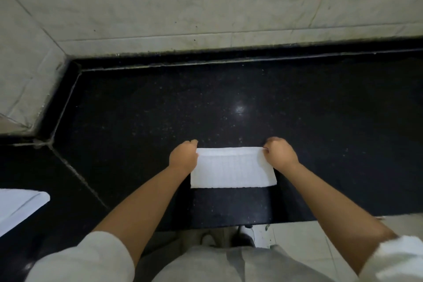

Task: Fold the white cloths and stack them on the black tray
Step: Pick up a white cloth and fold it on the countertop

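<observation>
At the near edge of the dark speckled tabletop [229,103], straight ahead of you, lies the white cloth [232,170], already doubled into a flat band. Long axis runs left to right, parallel to the tabletop's front edge; the short sides face your forearms. A seam or fold line shows just below the far edge.

Your left hand [183,155] pinches the far left corner, your right hand [280,152] pinches the far right corner. Both grips are closed on the cloth with fingers curled; fingertips are mostly hidden under the knuckles, so how much fabric each holds cannot be told.

Step in hand, by my reading: one fold in progress or being squared up, far edge held taut between both hands.

Next move likely calls for keeping the corners level and bringing one edge over to meet the other, then pressing flat. Uneven pull would skew the band.

No black tray can be made out against the dark surface. At the left margin sits a white flat item [18,206], well apart from the cloth; whether it is another cloth or something else cannot be told.
</observation>
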Demonstrator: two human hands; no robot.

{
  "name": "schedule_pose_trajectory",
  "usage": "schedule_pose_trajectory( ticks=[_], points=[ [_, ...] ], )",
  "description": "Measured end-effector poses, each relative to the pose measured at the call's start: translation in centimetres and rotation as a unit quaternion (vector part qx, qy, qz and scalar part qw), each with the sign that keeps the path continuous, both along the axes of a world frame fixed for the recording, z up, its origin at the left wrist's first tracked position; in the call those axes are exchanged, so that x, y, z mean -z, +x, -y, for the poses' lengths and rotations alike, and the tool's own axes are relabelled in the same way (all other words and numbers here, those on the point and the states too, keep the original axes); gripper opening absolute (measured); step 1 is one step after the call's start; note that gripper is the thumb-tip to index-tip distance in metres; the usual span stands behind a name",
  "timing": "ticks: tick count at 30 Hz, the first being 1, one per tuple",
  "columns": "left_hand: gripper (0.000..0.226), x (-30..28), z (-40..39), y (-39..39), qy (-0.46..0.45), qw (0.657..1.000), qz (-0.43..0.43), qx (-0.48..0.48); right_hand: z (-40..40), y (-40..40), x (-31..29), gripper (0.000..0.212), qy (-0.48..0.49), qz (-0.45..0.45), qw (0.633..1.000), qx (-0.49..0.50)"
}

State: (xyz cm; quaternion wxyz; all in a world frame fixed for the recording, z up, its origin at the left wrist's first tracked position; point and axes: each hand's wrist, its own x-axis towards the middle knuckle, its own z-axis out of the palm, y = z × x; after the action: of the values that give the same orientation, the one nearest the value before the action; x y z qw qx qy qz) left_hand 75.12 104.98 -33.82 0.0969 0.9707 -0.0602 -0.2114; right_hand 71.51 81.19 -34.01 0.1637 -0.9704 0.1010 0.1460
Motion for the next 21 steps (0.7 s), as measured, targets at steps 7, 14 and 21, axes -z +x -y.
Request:
schedule_pose_trajectory(
  ticks=[7, 14, 21],
  points=[
    [0.030, 0.6, -0.3, 1.3, 0.035, 0.996, -0.006, 0.078, 0.4, 0.0, 1.3, 0.029, -0.046, 0.021, 0.999, -0.009],
    [0.033, 0.9, -0.3, 2.0, 0.066, 0.988, 0.008, 0.139, 1.1, 0.4, 1.2, 0.029, -0.053, 0.010, 0.995, -0.082],
    [0.027, 1.2, -0.3, 1.8, 0.121, 0.975, 0.027, 0.185, 0.8, 0.3, 1.1, 0.037, -0.087, -0.007, 0.988, -0.123]
  ],
)
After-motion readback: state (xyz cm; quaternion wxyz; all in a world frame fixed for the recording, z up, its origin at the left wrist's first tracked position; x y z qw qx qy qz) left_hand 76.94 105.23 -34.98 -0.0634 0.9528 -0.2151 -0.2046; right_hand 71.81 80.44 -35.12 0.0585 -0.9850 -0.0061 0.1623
